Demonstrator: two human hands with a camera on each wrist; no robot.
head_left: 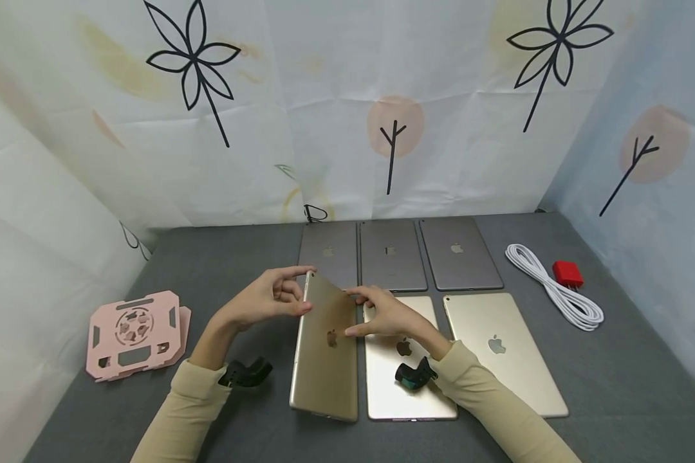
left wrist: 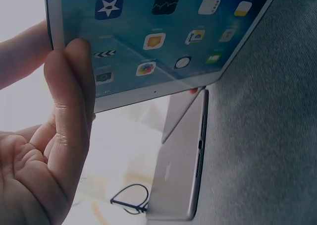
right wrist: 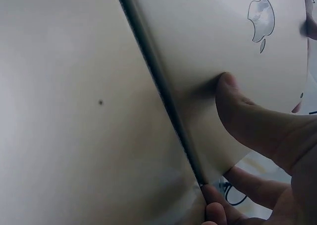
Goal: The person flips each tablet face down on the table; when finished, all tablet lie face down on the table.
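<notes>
A gold tablet (head_left: 323, 373) stands tilted on the table, its left edge raised and its back with the apple logo towards me. Near its upper left corner, my left hand (head_left: 269, 299) holds the edge between thumb and fingers. My right hand (head_left: 385, 313) grips the right edge, thumb on the back. In the left wrist view the tablet's lit screen (left wrist: 163, 41) shows app icons. The right wrist view has the thumb (right wrist: 233, 93) against the tablet's back. Beneath my right forearm lies a second gold tablet (head_left: 402, 389), back up, and a third gold tablet (head_left: 506, 360) lies right of it.
Three grey tablets (head_left: 462, 257) form a row at the back of the dark grey table (head_left: 237, 257). Far left is a pink cut-out stand (head_left: 150, 321). A coiled white cable (head_left: 556, 292) and a red charger plug (head_left: 567, 274) lie at the right. Patterned curtains surround the table.
</notes>
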